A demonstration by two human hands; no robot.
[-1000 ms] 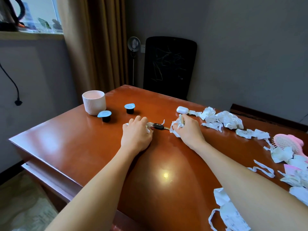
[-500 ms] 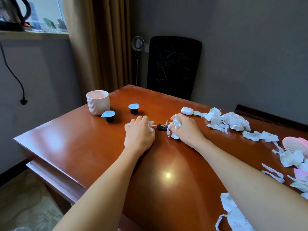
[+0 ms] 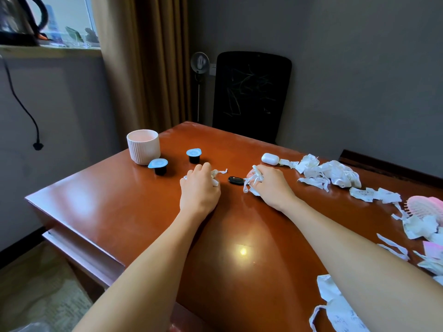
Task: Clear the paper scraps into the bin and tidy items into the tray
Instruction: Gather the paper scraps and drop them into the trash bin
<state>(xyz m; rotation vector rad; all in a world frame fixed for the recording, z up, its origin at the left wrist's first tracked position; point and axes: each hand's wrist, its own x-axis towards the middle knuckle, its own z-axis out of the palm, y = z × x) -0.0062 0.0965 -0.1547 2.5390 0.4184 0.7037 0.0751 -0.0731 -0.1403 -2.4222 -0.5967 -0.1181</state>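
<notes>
Hands drew apart, baring black key fob [image 3: 236, 180] between them. Left hand [image 3: 200, 189] clenches paper scraps [image 3: 217, 173]; right hand [image 3: 271, 185] clutches bunched strips [image 3: 250, 182]. Loose pile [image 3: 330, 174] lies right on tabletop [image 3: 119, 200].

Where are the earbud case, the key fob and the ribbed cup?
earbud case [image 3: 270, 159]: head view, its top.
key fob [image 3: 235, 180]: head view, middle of body.
ribbed cup [image 3: 143, 150]: head view, front wall.
</notes>
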